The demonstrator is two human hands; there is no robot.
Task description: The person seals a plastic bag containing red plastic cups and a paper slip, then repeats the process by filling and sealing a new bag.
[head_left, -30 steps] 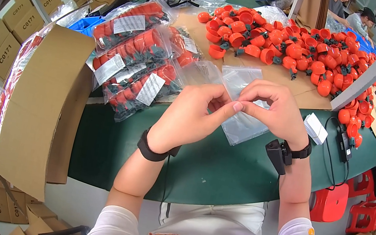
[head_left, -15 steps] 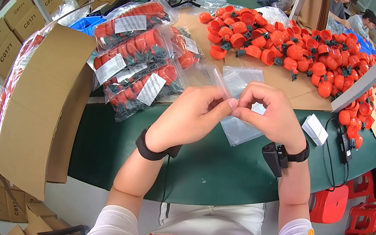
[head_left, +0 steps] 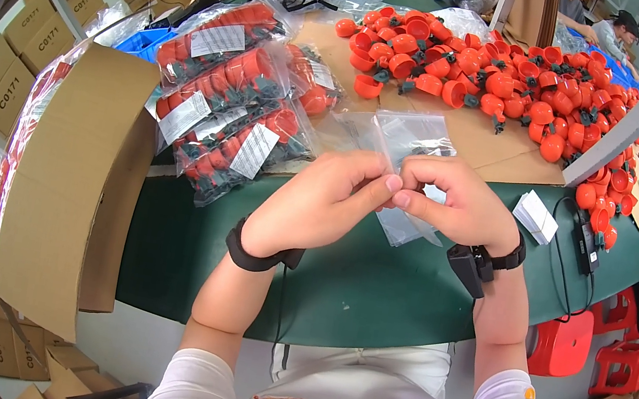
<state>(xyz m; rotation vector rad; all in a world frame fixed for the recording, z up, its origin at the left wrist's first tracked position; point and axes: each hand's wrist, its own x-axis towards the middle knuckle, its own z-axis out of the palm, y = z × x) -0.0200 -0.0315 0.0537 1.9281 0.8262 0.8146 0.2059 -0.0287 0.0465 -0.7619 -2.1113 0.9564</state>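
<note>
My left hand (head_left: pixel 323 204) and my right hand (head_left: pixel 462 205) meet over the table, both closed in a pinch. Between thumbs and fingers they hold the edge of a clear plastic bag (head_left: pixel 417 134), which stands up beyond the fingertips. More flat clear bags (head_left: pixel 401 228) lie beneath on the green table (head_left: pixel 319 305). How the bag's edge sits between the fingers is hidden. Left of my hands are filled clear bags (head_left: pixel 238 80) of red pieces with white labels. Beyond them spreads a large heap of red dome-shaped pieces (head_left: pixel 501 84) with dark clips.
A tall open carton (head_left: pixel 69 183) stands at the left. White paper slips (head_left: pixel 536 218) and a black cabled device (head_left: pixel 584 248) lie at the right. A grey post (head_left: pixel 632 125) rises beside the heap. Red stools (head_left: pixel 561 346) stand below. Co-workers (head_left: pixel 618 34) sit at the far right.
The bag between my hands has spread wider, and my fingers have shifted slightly along its edge. At the back, the large carton has gone from its place and a person's hand shows there.
</note>
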